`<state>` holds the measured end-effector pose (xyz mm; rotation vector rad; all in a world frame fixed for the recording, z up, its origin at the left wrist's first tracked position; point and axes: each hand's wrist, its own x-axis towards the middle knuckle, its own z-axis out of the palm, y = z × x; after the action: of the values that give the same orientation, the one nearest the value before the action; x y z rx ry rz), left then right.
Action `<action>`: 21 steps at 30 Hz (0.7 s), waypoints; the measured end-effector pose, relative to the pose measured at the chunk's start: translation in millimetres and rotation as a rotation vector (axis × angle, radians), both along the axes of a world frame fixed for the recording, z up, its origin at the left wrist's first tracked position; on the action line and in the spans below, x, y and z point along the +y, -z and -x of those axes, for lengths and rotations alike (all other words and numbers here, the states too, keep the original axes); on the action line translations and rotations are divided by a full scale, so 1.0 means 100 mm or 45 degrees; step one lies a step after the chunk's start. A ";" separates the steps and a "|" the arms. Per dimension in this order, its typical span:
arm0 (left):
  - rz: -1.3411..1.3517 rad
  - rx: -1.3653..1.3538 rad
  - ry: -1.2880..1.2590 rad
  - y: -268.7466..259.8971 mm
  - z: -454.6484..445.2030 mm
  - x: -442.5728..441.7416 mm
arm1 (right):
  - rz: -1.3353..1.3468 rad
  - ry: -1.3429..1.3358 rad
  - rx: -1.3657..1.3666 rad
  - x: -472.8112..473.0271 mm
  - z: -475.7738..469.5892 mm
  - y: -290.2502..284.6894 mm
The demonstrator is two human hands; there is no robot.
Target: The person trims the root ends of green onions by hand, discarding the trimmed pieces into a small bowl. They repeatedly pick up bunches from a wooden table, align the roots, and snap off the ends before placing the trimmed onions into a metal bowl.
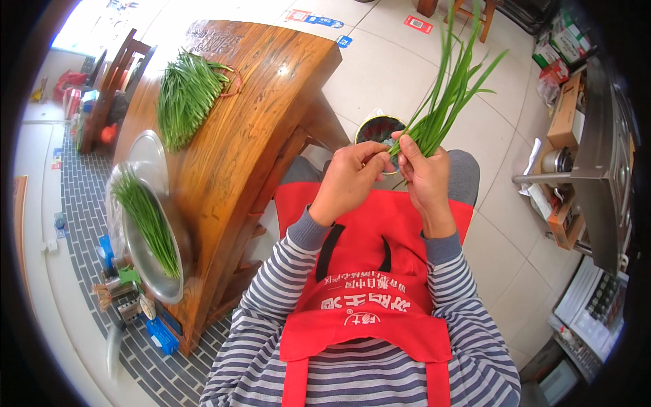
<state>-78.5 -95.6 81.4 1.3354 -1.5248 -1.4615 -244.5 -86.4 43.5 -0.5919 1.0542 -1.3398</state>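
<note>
My right hand (424, 170) is closed around a small bunch of garlic chives (447, 99), whose long leaves fan out towards the top right. At the lower end of that bunch, the fingertips of my left hand (351, 173) pinch the stems, close to my right fingers. To the left, a large pile of garlic chives (188, 96) lies on the wooden table, with a reddish tie (237, 84) beside it. Nearer the table's left end, another bundle of chives (150, 224) rests in a metal basin (178, 285).
A wooden table (254, 102) stands at my left. Beyond my hands, a lined bin (359, 133) sits on the tiled floor, partly hidden by them. A metal-topped counter (592, 178) with boxes and a pot is at the right. A wooden chair (101, 96) stands beyond the table.
</note>
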 end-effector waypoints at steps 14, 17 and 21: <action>-0.044 -0.176 0.064 -0.04 -0.37 0.22 | 0.032 -0.024 -0.159 -0.09 0.02 0.03; -0.118 -0.083 -0.002 -0.04 -0.54 0.39 | 0.124 -0.015 -0.197 -0.21 0.15 0.02; -0.178 -0.048 -0.035 -0.03 -0.70 0.59 | 0.129 -0.012 -0.269 -0.28 0.18 0.03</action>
<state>-8.4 -36.9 84.3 1.4667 -1.4444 -1.5580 -262.8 -114.2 40.8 -0.5169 0.8150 -1.4203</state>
